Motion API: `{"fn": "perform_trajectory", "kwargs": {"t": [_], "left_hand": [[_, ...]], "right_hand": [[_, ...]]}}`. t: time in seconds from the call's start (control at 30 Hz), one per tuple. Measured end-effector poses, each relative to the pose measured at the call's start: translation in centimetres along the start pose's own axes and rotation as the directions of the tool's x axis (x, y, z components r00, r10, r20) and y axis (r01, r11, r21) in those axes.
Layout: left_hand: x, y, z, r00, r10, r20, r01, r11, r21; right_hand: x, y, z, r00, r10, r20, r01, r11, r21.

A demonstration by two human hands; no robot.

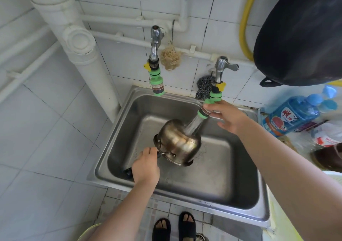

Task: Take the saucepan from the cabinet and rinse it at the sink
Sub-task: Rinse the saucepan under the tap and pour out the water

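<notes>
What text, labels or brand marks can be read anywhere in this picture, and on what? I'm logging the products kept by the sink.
Blue bottle, right of the sink: its label carries large white characters and smaller print, all too blurred to read.
Plastic bag below it: red print, blurred, unreadable.
Left tap filter: banded, no legible text.
Saucepan, right tap: no markings visible.
Nothing can be quoted.

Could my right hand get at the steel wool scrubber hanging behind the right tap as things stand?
Probably yes. The right hand is already on the green nozzle just below the steel wool scrubber, with nothing between them; it would have to let go of the nozzle first.
</notes>
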State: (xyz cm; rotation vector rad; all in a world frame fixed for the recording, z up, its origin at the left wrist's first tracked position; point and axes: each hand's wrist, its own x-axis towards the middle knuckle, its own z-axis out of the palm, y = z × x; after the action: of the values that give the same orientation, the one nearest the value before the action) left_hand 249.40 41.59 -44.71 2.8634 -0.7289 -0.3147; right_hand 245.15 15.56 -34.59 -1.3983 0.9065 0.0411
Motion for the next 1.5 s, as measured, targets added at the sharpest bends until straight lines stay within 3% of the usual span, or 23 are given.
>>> {"fn": "perform_trajectory", "kwargs": {"t": [0.13,0.3,0.47,0.6,0.67,0.8,0.97,1.07,1.3,1.5], "left_hand": [[0.4,0.0,-0.3,0.999,-0.036,-0.014,0.035,0.999,-0.017],[0.7,-0.1,-0.7,0.998,-0.066,-0.007,0.066,0.997,-0.034],[0.6,0.5,-0.7,0.996,-0.091,0.012,0.092,0.992,-0.089],[0.7,1.4,-0.5,0.995,-0.094,0.044,0.099,0.989,-0.110],[0.7,2.1,-0.5,0.994,-0.087,0.060,0.094,0.988,-0.124],[0.5,3.2,-0.2,0.994,-0.078,0.075,0.086,0.990,-0.111],[0.6,3.0,-0.8,0.992,-0.102,0.069,0.109,0.988,-0.108],[0.6,2.0,-1.2,0.994,-0.096,0.056,0.100,0.991,-0.087],[0.3,1.0,-2.2,0.998,-0.063,0.015,0.063,0.997,-0.051],[0.6,-0.1,-2.7,0.998,0.055,-0.014,-0.055,0.998,-0.038]], "right_hand": [[-0.1,-0.9,-0.1,0.991,-0.083,-0.100,0.073,0.992,-0.100],[1.2,-0.3,0.9,0.896,-0.286,-0.339,0.236,0.955,-0.179],[1.3,1.0,2.0,0.923,-0.251,-0.292,0.267,0.964,0.015],[0.3,1.0,1.3,0.912,-0.306,-0.274,0.296,0.952,-0.080],[-0.3,0.3,0.7,0.858,-0.390,-0.335,0.356,0.921,-0.160],[-1.4,-2.6,-0.2,0.673,-0.594,-0.441,0.533,0.802,-0.268],[-2.0,-4.7,1.1,0.585,-0.670,-0.457,0.540,0.743,-0.396],[-2.2,-4.2,2.8,0.509,-0.759,-0.405,0.505,0.645,-0.574],[-2.0,-3.9,3.6,0.600,-0.718,-0.352,0.377,0.642,-0.668],[-3.0,-0.2,2.9,0.658,-0.637,-0.401,0.391,0.745,-0.541]]}}
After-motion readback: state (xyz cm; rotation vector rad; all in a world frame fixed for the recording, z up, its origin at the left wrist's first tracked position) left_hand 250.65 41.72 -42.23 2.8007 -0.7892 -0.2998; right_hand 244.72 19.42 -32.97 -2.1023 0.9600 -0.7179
